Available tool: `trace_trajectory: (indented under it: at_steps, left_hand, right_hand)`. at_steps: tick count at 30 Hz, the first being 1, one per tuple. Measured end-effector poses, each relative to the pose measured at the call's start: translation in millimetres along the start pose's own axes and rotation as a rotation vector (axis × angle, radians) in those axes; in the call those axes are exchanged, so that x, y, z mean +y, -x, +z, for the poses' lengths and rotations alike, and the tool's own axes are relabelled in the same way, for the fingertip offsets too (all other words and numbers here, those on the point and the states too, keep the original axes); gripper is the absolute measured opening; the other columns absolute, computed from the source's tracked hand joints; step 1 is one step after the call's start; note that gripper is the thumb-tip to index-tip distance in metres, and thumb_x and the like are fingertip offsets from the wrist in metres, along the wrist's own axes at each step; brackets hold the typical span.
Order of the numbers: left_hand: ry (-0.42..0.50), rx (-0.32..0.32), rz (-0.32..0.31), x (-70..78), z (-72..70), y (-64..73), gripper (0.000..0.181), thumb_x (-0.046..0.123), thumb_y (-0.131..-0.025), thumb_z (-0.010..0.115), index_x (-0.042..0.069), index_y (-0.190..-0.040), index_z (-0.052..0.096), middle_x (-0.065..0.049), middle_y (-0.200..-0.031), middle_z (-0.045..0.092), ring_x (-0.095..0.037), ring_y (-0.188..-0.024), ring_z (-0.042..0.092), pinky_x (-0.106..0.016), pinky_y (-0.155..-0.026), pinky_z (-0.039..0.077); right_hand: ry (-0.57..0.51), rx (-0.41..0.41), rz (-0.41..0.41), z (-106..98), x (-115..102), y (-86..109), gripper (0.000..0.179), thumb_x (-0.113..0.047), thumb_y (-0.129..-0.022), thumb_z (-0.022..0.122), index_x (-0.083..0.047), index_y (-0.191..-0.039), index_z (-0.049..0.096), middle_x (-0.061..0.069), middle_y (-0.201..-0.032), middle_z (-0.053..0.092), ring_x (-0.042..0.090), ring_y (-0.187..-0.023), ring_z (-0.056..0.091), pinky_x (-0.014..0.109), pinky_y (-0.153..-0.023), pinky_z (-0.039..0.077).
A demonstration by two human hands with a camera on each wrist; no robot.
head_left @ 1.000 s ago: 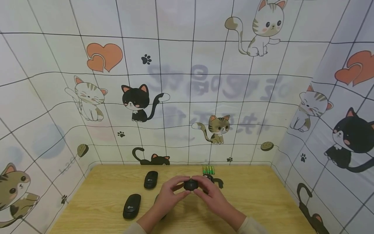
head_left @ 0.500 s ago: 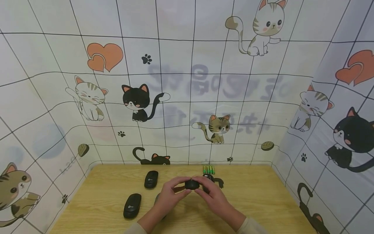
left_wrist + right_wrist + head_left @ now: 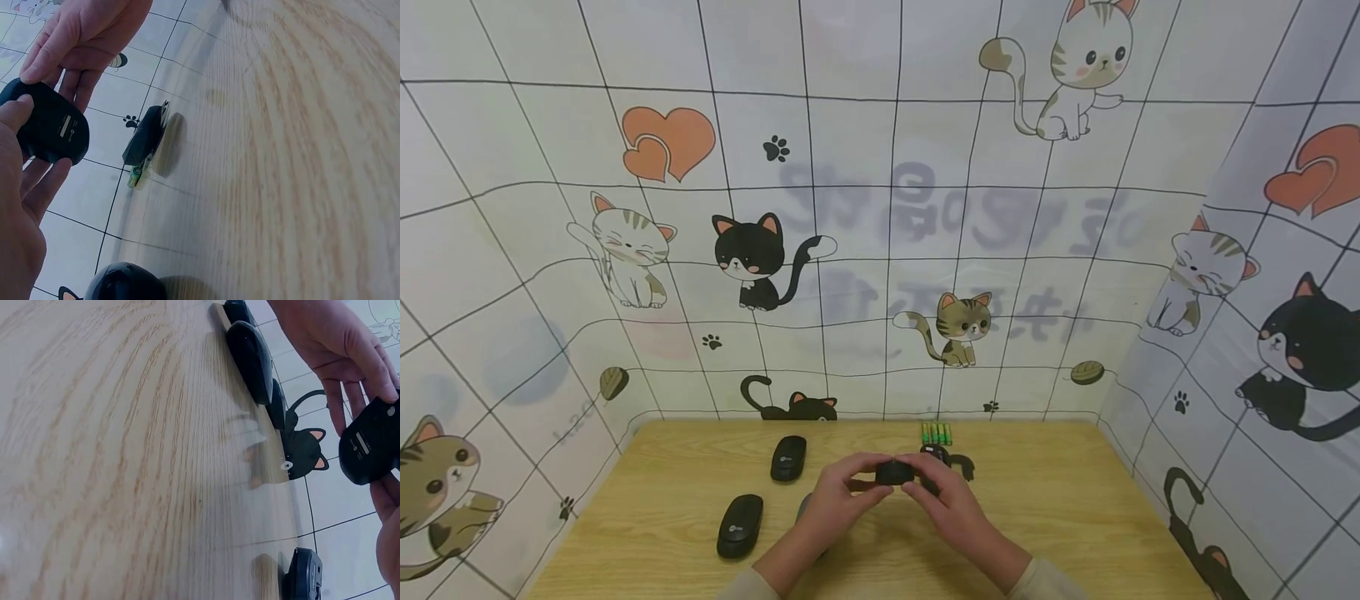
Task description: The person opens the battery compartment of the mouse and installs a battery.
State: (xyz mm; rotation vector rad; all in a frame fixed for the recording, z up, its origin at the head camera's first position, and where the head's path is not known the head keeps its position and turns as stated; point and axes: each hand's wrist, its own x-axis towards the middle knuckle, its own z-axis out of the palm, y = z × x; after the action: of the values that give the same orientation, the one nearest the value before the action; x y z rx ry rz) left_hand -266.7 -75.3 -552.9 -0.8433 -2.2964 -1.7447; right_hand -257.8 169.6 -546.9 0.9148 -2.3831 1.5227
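Both hands hold a black computer mouse (image 3: 895,473) above the wooden table, one hand at each end. My left hand (image 3: 842,493) pinches its left end between thumb and fingers; my right hand (image 3: 946,497) does the same on the right. In the left wrist view, the underside of the mouse (image 3: 55,128) shows a small white label, with a thumb lying on that face. The right wrist view shows the same labelled underside of the mouse (image 3: 365,444). Behind my right hand lies a dark object (image 3: 936,452), partly hidden, beside a dark curved piece (image 3: 962,465).
On the wooden table (image 3: 1060,533), two black mice, one farther back (image 3: 788,458) and one nearer (image 3: 740,527), lie left of the hands. Another dark mouse (image 3: 803,505) is mostly hidden by my left hand. Several green batteries (image 3: 936,434) stand near the cat-printed back curtain (image 3: 850,350).
Between the hands, the mouse has tilted and shifted slightly right, so its outline looks flatter. Both hands keep their grip; the things on the table stay put.
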Motion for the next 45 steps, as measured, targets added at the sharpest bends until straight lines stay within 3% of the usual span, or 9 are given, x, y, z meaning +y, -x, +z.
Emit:
trace_trajectory:
  at_steps: [4,11,18,24,32,45]
  left_hand:
    - [-0.039,0.005,-0.007,-0.9,0.5,-0.4,0.038,0.024,-0.101,0.084,0.025,-0.138,0.075,0.002,-0.125,0.079,-0.015,-0.11,0.076,-0.03,-0.08,0.067]
    - [-0.063,-0.005,-0.021,-2.2,1.1,-1.8,0.035,0.03,-0.105,0.079,0.027,-0.14,0.073,0.007,-0.107,0.08,-0.01,-0.097,0.076,-0.03,-0.076,0.066]
    - [-0.015,-0.027,-0.067,1.1,1.4,-2.6,0.034,0.03,-0.109,0.074,0.027,-0.142,0.072,0.0,-0.123,0.076,-0.013,-0.093,0.074,-0.029,-0.072,0.063]
    - [0.036,-0.042,-0.108,3.9,1.1,-1.8,0.039,0.023,-0.107,0.077,0.024,-0.145,0.069,-0.003,-0.123,0.07,-0.015,-0.093,0.074,-0.028,-0.073,0.061]
    - [0.102,-0.101,-0.146,-3.8,1.5,-1.7,0.042,0.019,-0.106,0.076,0.025,-0.147,0.067,-0.005,-0.134,0.068,-0.021,-0.105,0.072,-0.032,-0.081,0.063]
    - [0.194,-0.14,-0.213,1.8,2.9,-1.0,0.041,0.015,-0.106,0.075,0.021,-0.145,0.066,-0.012,-0.13,0.062,-0.025,-0.104,0.07,-0.038,-0.072,0.069]
  right_hand:
    - [-0.08,-0.009,0.043,0.1,-2.3,-1.1,0.034,-0.022,-0.113,0.066,-0.022,-0.147,0.067,0.0,-0.136,0.071,0.018,-0.115,0.074,0.036,-0.093,0.065]
    - [-0.15,-0.015,0.076,0.6,-5.6,-2.7,0.035,-0.02,-0.112,0.068,-0.017,-0.147,0.067,0.006,-0.136,0.07,0.019,-0.105,0.077,0.037,-0.089,0.067]
    - [-0.123,-0.008,0.078,1.4,-7.0,-3.9,0.038,-0.018,-0.11,0.071,-0.016,-0.148,0.067,0.011,-0.133,0.07,0.017,-0.087,0.075,0.037,-0.077,0.069]
    - [-0.148,-0.009,0.128,1.6,-6.4,-4.8,0.038,-0.017,-0.11,0.071,-0.013,-0.148,0.067,0.017,-0.133,0.067,0.02,-0.088,0.077,0.038,-0.074,0.069]
    - [-0.173,-0.019,0.166,0.6,-9.7,-5.4,0.038,-0.012,-0.108,0.073,-0.014,-0.146,0.067,0.018,-0.135,0.064,0.02,-0.088,0.075,0.041,-0.072,0.069]
    - [-0.208,-0.108,0.261,-4.5,-12.0,-6.1,0.045,-0.005,-0.103,0.078,-0.012,-0.144,0.062,0.017,-0.135,0.061,0.022,-0.098,0.073,0.029,-0.077,0.064]
